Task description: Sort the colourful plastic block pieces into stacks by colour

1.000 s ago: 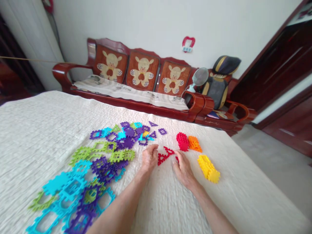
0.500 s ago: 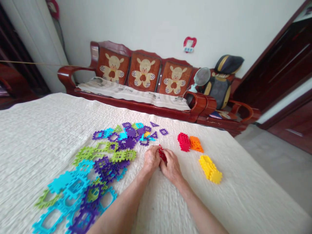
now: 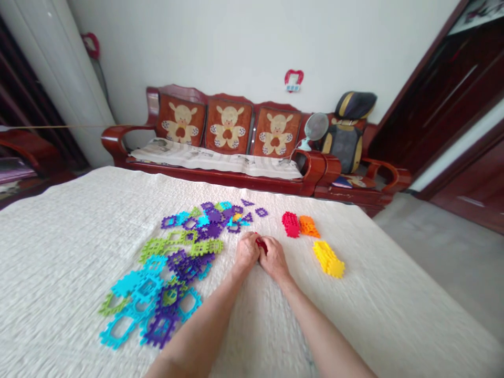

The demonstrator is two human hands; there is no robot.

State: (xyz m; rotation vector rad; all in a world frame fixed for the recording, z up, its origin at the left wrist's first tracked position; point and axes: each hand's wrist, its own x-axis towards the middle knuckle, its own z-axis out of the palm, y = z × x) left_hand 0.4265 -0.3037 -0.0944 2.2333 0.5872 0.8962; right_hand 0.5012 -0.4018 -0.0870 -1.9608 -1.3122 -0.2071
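Observation:
Both hands meet near the middle of the table, closed around red toothed building pieces (image 3: 261,243) that the fingers mostly hide. My left hand (image 3: 248,250) grips them from the left, my right hand (image 3: 273,256) from the right. To the right of the hands lie a red stack of toothed pieces (image 3: 290,224), orange pieces (image 3: 309,226) beside it, and a yellow stack (image 3: 329,259) nearer to me. On the left spreads a loose heap of purple pieces (image 3: 185,265), light-blue pieces (image 3: 128,283) and green pieces (image 3: 169,242).
A pale quilted cloth (image 3: 71,236) covers the table. Beyond its far edge stands a wooden sofa (image 3: 212,176) with bear cushions (image 3: 229,126). A small fan (image 3: 316,127) and a chair with a dark padded seat cover (image 3: 345,144) are at the right.
The camera view has shifted, so the table and the pieces appear displaced. Both hands stay together on the red pieces, with less of the red showing.

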